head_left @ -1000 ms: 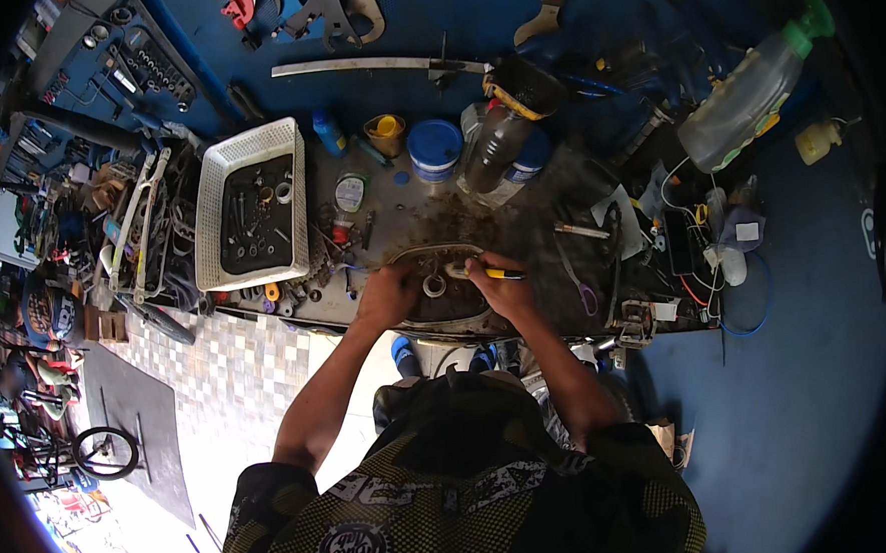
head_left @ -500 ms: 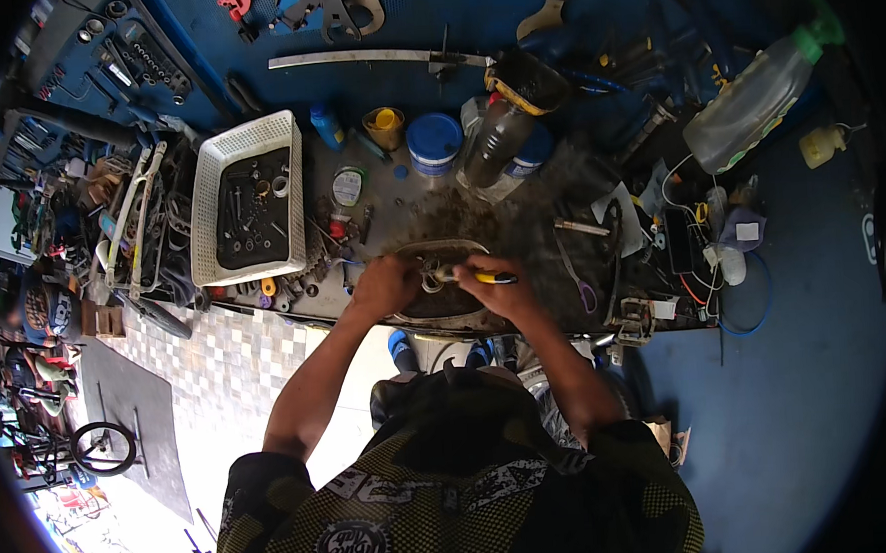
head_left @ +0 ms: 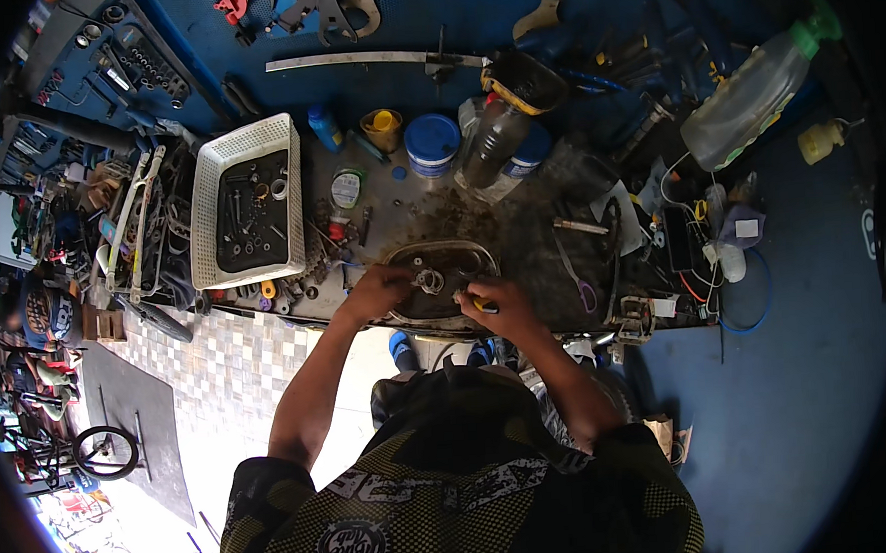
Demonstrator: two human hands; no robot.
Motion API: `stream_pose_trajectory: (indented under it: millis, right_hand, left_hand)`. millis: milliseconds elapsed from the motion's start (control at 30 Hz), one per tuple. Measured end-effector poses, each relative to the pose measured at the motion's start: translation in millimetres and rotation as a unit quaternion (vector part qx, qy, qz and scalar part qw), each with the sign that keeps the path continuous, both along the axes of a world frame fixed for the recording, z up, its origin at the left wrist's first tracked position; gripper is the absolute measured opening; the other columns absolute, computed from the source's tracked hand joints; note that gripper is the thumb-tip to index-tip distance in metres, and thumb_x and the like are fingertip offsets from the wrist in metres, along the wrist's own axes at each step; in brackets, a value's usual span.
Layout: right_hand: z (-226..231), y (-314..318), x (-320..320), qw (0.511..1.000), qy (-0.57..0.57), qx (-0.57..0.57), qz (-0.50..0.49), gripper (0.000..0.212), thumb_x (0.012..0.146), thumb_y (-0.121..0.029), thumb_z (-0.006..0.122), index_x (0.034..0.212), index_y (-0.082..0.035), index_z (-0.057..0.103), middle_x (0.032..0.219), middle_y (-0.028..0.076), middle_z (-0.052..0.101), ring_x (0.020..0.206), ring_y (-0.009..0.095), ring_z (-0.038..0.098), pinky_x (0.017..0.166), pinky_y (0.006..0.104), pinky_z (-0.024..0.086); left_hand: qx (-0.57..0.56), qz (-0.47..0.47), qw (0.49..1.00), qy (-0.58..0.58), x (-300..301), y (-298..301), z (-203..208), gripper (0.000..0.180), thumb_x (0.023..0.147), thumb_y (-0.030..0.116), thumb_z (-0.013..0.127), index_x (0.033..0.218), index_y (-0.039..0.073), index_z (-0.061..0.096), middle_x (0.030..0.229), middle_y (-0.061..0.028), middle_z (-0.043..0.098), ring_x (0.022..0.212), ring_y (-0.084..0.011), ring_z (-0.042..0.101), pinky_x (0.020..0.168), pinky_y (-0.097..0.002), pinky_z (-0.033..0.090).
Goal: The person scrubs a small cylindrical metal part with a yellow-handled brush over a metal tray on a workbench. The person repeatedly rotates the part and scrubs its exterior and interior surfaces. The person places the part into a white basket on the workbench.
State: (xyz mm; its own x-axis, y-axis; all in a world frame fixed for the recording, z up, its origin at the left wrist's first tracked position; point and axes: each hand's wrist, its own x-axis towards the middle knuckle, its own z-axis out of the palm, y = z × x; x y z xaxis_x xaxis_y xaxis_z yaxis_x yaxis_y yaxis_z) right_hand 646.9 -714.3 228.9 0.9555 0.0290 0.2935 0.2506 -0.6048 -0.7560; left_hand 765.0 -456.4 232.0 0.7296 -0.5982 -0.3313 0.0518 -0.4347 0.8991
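A shallow oval pan (head_left: 448, 243) with dark contents lies at the bench's front edge, and both my hands are over it. The fingers of my left hand (head_left: 376, 293) are closed on a small, shiny, ring-shaped metal part (head_left: 427, 281) above the pan's left half. Over the right side, my right hand (head_left: 505, 308) grips a tool with a yellow-and-black handle (head_left: 484, 304). The tool's working end is small and partly covered by my fingers, so its kind is unclear. It is apart from the metal part.
A white plastic basket (head_left: 202, 204) of small metal parts stands left. Behind the pan are a blue-lidded tub (head_left: 432, 140), a dark bottle (head_left: 494, 146) and a small clear bottle (head_left: 345, 189). Purple-handled scissors (head_left: 586, 295) lie right. A large bottle (head_left: 754, 100) hangs at the upper right.
My right hand has drawn away from the metal part, turning the yellow-and-black handle downward. My left hand still holds the part, which now shows more openly above the pan.
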Motion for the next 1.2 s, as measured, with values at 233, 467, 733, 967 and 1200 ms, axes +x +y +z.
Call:
stream_pose_trajectory:
  millis: [233, 467, 733, 967, 1200]
  right_hand:
    - [23.7, 23.5, 16.2, 0.971, 0.123, 0.194, -0.066, 0.027, 0.096, -0.027, 0.079, 0.088, -0.003, 0.068, 0.072, 0.008, 0.066, 0.066, 0.013, 0.063, 0.062, 0.0318, 0.05]
    - [39.2, 23.7, 21.9, 0.993, -0.05, 0.106, 0.007, 0.015, 0.093, -0.01, 0.08, 0.096, 0.0, 0.07, 0.084, 0.012, 0.071, 0.073, 0.023, 0.071, 0.065, 0.0337, 0.053]
    - [45.8, 21.7, 21.8, 0.994, -0.087, 0.039, 0.059, 0.009, 0.09, -0.005, 0.079, 0.095, 0.0, 0.072, 0.087, 0.012, 0.072, 0.077, 0.025, 0.072, 0.069, 0.0359, 0.055]
    - [44.6, 22.2, 20.7, 0.991, -0.126, 0.032, 0.04, 0.013, 0.088, -0.009, 0.082, 0.092, -0.004, 0.072, 0.086, 0.012, 0.071, 0.077, 0.03, 0.07, 0.069, 0.0389, 0.056]
    - [51.2, 21.4, 15.7, 0.991, -0.106, -0.017, 0.076, 0.012, 0.089, -0.011, 0.081, 0.094, -0.005, 0.073, 0.085, 0.011, 0.069, 0.077, 0.03, 0.069, 0.068, 0.0396, 0.056]
  left_hand:
    - [-0.009, -0.02, 0.999, 0.042, -3.2, -9.4, 0.1, 0.031, 0.095, 0.01, 0.066, 0.123, -0.001, 0.073, 0.081, -0.0005, 0.066, 0.073, -0.009, 0.057, 0.064, -0.0285, 0.046]
    - [-0.013, 0.026, 0.991, 0.134, -8.1, -6.0, 18.5, 0.024, 0.096, 0.012, 0.065, 0.114, 0.001, 0.075, 0.075, 0.001, 0.062, 0.061, -0.0077, 0.052, 0.052, -0.0268, 0.041]
    - [-0.01, 0.019, 0.967, 0.252, 0.7, -8.2, 29.1, 0.022, 0.095, 0.012, 0.063, 0.109, 0.004, 0.077, 0.068, 0.002, 0.055, 0.051, -0.0065, 0.043, 0.043, -0.0241, 0.033]
    - [-0.031, 0.005, 0.966, 0.257, 0.1, -11.8, 27.4, 0.019, 0.096, 0.013, 0.063, 0.103, 0.002, 0.077, 0.065, 0.0023, 0.053, 0.048, -0.0066, 0.041, 0.042, -0.0248, 0.031]
    - [-0.022, 0.0, 0.973, 0.229, -0.8, -11.2, 22.9, 0.021, 0.098, 0.019, 0.066, 0.1, 0.003, 0.078, 0.064, 0.0032, 0.053, 0.048, -0.0062, 0.043, 0.042, -0.0253, 0.032]
